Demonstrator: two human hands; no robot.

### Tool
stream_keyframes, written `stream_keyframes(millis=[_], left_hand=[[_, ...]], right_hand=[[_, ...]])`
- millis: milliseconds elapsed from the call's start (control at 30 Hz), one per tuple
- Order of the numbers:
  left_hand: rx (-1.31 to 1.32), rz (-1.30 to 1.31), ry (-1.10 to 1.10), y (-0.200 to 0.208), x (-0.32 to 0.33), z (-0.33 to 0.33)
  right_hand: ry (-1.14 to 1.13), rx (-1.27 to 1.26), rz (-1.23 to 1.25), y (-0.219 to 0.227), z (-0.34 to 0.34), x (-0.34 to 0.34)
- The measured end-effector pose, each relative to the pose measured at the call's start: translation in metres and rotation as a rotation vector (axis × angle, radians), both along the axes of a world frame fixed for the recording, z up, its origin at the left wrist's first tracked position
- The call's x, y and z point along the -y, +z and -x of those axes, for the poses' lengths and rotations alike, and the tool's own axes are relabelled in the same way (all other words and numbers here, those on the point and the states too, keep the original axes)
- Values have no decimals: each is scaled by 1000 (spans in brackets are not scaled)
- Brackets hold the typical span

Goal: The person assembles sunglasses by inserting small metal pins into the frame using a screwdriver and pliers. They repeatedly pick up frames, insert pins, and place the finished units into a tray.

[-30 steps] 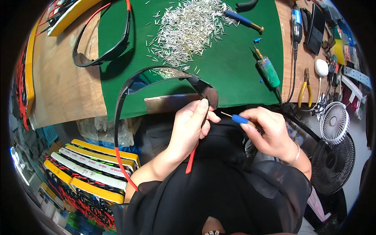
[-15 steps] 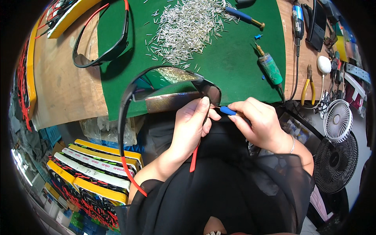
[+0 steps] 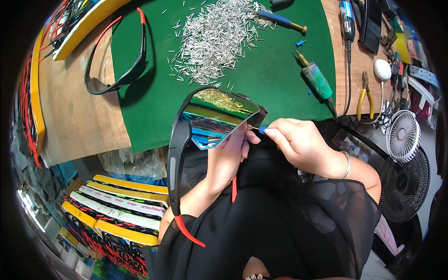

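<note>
A pair of black wraparound sunglasses point(image 3: 212, 122) with a mirrored lens and red temple tips is tilted in front of me. My left hand point(image 3: 222, 163) is closed on the frame near the right hinge, its thumb hidden behind the lens. Pinched in my right hand point(image 3: 305, 145) is a small blue-handled tool point(image 3: 262, 130). Its thin metal shaft meets the hinge area; the tip itself is hidden. Beyond, on the green mat point(image 3: 275, 88), lies a heap of small silver pins point(image 3: 214, 42). A second pair of sunglasses point(image 3: 114, 86) rests at the far left.
At right lie a green-handled power tool point(image 3: 317, 80), a blue pushpin point(image 3: 300, 43), a brass-tipped blue tool point(image 3: 282, 19) and yellow-handled pliers point(image 3: 365, 98). Fans point(image 3: 402, 135) stand beyond the table edge. Yellow and white trays point(image 3: 123, 210) of glasses are at lower left.
The sunglasses have turned in my left hand: the mirrored lens now faces me, covering my thumb. My right hand has stayed near the hinge with the blue-handled tool, whose handle shows less.
</note>
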State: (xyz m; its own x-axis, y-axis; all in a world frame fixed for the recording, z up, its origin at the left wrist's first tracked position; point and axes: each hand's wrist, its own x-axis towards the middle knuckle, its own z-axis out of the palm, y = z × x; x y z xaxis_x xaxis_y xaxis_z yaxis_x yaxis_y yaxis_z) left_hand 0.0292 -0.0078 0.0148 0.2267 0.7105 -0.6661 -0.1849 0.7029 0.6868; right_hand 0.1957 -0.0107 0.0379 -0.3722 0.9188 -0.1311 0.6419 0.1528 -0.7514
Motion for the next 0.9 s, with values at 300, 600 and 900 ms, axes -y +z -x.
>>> stream_keyframes(millis=[300, 600, 900], left_hand=[[42, -8, 0, -2, 0, 1], [73, -6, 30, -4, -1, 3], [44, -34, 6, -3, -2, 0]], right_hand=[[148, 285, -416, 1, 3, 2], [90, 177, -289, 0, -2, -2], [83, 210, -377, 5, 0, -1]])
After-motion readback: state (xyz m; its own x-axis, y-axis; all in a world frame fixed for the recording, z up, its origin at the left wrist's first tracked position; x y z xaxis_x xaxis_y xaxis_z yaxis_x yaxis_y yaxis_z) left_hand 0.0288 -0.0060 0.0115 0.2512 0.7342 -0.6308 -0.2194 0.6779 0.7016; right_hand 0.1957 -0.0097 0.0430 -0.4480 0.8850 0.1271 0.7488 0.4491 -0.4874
